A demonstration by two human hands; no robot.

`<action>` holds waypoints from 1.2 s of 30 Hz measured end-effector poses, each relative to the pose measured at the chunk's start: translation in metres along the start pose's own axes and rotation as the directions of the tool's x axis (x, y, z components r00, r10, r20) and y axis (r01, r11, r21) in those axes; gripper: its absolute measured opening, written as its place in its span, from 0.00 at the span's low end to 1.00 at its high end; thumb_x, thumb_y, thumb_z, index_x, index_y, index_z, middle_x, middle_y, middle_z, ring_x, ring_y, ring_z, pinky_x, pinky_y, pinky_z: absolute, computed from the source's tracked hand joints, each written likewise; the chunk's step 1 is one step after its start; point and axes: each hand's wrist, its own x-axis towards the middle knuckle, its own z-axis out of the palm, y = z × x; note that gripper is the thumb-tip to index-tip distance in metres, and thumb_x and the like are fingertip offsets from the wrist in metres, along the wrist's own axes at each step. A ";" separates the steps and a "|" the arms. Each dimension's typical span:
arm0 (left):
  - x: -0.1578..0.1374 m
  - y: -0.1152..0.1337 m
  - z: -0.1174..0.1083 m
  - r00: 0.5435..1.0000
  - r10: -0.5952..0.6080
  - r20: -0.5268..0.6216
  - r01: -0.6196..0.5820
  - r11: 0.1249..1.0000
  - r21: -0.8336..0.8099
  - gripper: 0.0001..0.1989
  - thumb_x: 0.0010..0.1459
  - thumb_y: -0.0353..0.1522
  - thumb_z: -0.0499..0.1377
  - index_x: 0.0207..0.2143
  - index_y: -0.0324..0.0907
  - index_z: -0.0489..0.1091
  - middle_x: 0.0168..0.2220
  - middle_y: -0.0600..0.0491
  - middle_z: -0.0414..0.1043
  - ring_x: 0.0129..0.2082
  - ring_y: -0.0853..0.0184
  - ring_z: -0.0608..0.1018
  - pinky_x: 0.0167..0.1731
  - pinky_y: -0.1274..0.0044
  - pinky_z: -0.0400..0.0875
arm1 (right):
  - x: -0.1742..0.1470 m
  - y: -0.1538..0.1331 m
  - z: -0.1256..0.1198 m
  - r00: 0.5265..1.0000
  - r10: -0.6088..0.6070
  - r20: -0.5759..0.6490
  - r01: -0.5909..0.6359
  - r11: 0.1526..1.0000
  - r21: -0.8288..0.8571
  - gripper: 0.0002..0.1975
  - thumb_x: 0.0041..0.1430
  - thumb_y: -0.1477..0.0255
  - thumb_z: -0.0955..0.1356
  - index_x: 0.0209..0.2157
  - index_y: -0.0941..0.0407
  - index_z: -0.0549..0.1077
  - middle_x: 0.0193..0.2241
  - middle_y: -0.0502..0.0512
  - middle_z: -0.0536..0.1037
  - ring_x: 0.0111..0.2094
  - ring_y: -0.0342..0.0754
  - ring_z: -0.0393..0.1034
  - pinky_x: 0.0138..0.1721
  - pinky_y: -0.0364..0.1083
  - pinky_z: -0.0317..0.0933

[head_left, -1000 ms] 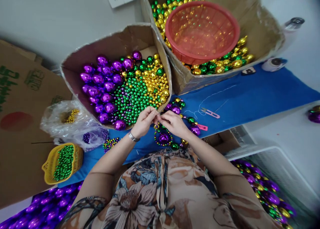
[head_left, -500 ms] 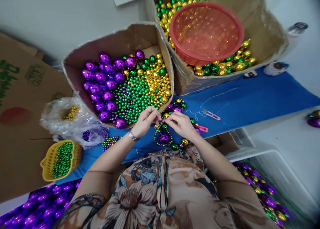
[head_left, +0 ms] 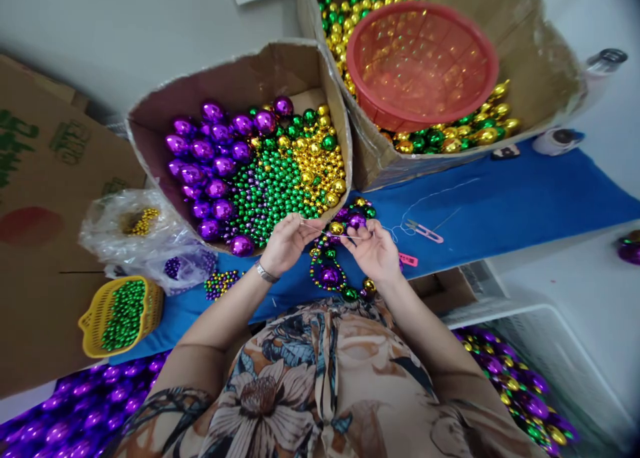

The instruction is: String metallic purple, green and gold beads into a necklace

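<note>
A white thread (head_left: 333,234) is drawn nearly straight between the two hands, just above the bench (head_left: 480,211) with its blue cloth: the left hand (head_left: 293,245) pinches one end, and the right hand (head_left: 374,253), palm partly up, has the other at its curled fingers. Below the gap lies a bead strand (head_left: 329,277), looped around a big purple ball; the right hand hides part of it. The near wall of a cardboard box (head_left: 235,68) crowds the left hand — purple, green and gold beads inside. Behind it, a bigger carton (head_left: 530,78) holds more beads with a red basket (head_left: 420,78) on top. Pink snips (head_left: 429,233) and loose thread lie beyond the right hand, and a pink tag (head_left: 409,260) just beside it. Leftward are small beads (head_left: 220,285), plastic bags (head_left: 100,228) and a yellow basket (head_left: 90,325) of green beads.
</note>
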 end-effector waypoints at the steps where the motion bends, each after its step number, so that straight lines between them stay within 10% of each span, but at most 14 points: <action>1: 0.002 -0.001 0.001 1.000 -0.007 -0.004 0.007 0.998 -0.062 0.17 0.53 0.40 0.66 0.30 0.42 0.61 0.31 0.54 0.76 0.39 0.66 0.80 0.47 0.69 0.74 | 0.000 0.000 -0.001 1.000 -0.010 0.012 0.009 1.000 0.016 0.14 0.64 0.56 0.59 0.31 0.50 0.61 0.20 0.44 0.65 0.31 0.45 0.71 0.47 0.57 0.69; 8: 0.014 -0.006 0.005 0.995 0.096 0.004 -0.095 0.995 -0.038 0.20 0.52 0.41 0.68 0.29 0.43 0.58 0.18 0.65 0.49 0.17 0.79 0.59 0.21 0.82 0.67 | -0.005 0.005 -0.006 0.992 -0.112 0.053 0.112 0.994 0.013 0.11 0.65 0.61 0.61 0.30 0.50 0.61 0.18 0.40 0.49 0.18 0.40 0.46 0.33 0.45 0.68; 21: 0.013 -0.033 -0.014 0.999 0.029 0.025 -0.034 0.971 0.239 0.26 0.49 0.49 0.66 0.26 0.42 0.56 0.16 0.66 0.49 0.13 0.81 0.53 0.13 0.86 0.52 | -0.007 0.015 -0.006 0.970 0.207 -0.130 -0.191 0.973 0.128 0.18 0.50 0.63 0.73 0.28 0.53 0.60 0.18 0.38 0.55 0.18 0.35 0.47 0.25 0.38 0.57; 27: 0.008 -0.026 -0.005 0.991 0.128 0.043 -0.133 0.980 0.149 0.19 0.57 0.44 0.63 0.28 0.42 0.58 0.19 0.63 0.56 0.18 0.77 0.64 0.24 0.80 0.68 | -0.009 0.001 -0.009 0.990 0.135 0.046 -0.116 0.949 -0.293 0.15 0.58 0.56 0.68 0.34 0.52 0.65 0.19 0.40 0.58 0.19 0.37 0.52 0.26 0.41 0.58; 31: 0.005 -0.012 0.016 0.908 0.366 0.205 -0.417 0.839 0.349 0.13 0.63 0.41 0.58 0.32 0.41 0.67 0.40 0.50 0.73 0.42 0.69 0.76 0.46 0.73 0.71 | -0.005 -0.019 0.004 0.958 0.098 0.269 0.120 0.716 -0.688 0.18 0.61 0.59 0.67 0.49 0.52 0.69 0.19 0.41 0.59 0.21 0.38 0.55 0.25 0.40 0.51; 36: 0.008 -0.012 0.029 0.868 0.407 0.284 -0.494 0.759 0.424 0.12 0.65 0.39 0.54 0.33 0.41 0.68 0.49 0.48 0.73 0.49 0.65 0.74 0.50 0.71 0.68 | 0.002 -0.041 0.023 0.936 0.016 0.352 0.280 0.572 -0.771 0.14 0.66 0.61 0.62 0.34 0.56 0.71 0.20 0.44 0.65 0.21 0.37 0.56 0.24 0.41 0.49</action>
